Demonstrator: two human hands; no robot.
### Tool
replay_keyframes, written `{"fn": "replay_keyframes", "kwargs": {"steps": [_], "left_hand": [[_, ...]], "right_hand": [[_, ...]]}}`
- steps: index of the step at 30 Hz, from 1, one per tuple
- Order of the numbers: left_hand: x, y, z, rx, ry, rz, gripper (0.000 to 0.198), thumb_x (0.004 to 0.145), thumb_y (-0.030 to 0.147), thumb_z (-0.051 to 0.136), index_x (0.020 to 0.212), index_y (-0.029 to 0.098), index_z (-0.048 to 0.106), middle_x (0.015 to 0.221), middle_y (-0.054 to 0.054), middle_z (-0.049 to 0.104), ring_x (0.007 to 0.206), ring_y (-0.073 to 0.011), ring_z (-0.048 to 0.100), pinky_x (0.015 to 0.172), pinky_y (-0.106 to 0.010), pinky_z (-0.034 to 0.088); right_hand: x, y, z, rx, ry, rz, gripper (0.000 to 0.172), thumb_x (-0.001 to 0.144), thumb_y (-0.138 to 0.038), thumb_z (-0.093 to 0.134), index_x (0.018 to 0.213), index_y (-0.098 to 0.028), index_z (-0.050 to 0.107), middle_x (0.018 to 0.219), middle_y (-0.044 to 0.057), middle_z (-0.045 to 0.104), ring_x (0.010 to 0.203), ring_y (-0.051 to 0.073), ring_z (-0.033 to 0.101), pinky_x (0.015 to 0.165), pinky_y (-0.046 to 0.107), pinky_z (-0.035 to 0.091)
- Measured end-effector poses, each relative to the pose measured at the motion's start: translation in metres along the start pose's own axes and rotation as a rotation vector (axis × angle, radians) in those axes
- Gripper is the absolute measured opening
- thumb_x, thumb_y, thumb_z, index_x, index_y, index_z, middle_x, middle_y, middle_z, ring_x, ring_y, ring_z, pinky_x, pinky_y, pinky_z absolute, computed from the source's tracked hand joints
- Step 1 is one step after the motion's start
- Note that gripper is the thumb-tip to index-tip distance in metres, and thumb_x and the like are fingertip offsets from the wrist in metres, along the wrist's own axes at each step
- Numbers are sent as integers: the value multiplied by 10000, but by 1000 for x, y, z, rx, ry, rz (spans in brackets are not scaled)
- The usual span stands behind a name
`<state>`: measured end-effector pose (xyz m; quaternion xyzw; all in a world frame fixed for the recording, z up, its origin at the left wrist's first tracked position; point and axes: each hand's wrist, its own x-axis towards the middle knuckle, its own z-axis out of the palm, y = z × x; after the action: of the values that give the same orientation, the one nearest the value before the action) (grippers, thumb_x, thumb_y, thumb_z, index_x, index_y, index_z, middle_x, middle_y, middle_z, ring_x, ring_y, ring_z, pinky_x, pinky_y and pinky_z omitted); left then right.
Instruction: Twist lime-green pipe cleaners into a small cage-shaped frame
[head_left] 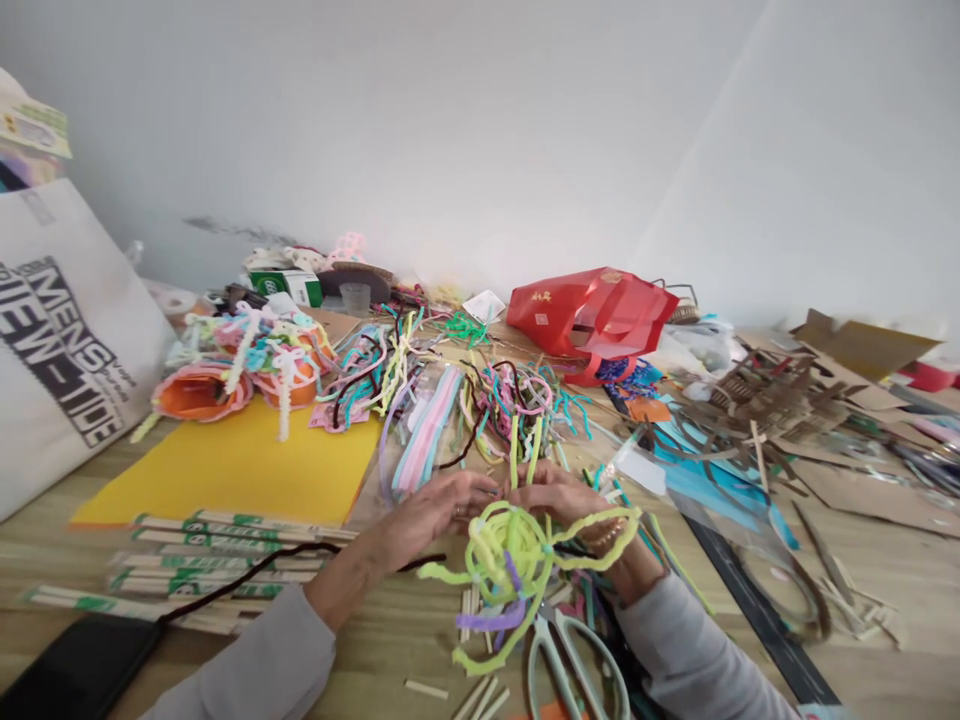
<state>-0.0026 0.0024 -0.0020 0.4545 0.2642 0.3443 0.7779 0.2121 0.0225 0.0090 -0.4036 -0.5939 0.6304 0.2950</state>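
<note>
The left hand (427, 515) and right hand (551, 495), fingers narrowly curled, hold a tangled loop of yellow-green chenille stems (510, 550) between them near the near edge of the wooden tabletop (375, 660), with pale green-handled scissors (559, 650) just below and a yellow card sheet (225, 465) to the left.

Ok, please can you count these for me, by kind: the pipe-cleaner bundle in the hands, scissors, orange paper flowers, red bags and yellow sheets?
Lime-green pipe-cleaner bundle: 1
Scissors: 1
Orange paper flowers: 2
Red plastic bag: 1
Yellow paper sheet: 1
Total: 6
</note>
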Motion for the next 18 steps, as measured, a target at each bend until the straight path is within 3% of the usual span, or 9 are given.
{"fn": "replay_keyframes", "kwargs": {"steps": [5, 11, 18], "left_hand": [[1, -9, 3, 175, 46, 24, 284, 654, 324, 754, 856, 175, 622, 841, -28, 674, 786, -194, 602, 672, -254, 424], [6, -13, -3, 262, 167, 67, 252, 653, 333, 745, 735, 157, 584, 650, 17, 587, 593, -114, 520, 566, -218, 374], [5, -12, -2, 229, 222, 71, 247, 633, 352, 752, 682, 165, 599, 622, -1, 605, 544, -123, 529, 515, -222, 367]], "right_hand": [[0, -8, 13, -79, -144, -33, 263, 743, -372, 690, 858, -136, 679, 623, -18, 571, 502, 71, 461, 488, 195, 373], [4, -8, 15, -70, -154, -43, 349, 744, -439, 690, 938, -150, 655, 680, -11, 583, 516, 75, 478, 497, 197, 410], [5, -9, 13, -48, -180, -45, 362, 735, -405, 708, 973, -137, 657, 751, 11, 614, 540, 76, 504, 507, 190, 429]]}}
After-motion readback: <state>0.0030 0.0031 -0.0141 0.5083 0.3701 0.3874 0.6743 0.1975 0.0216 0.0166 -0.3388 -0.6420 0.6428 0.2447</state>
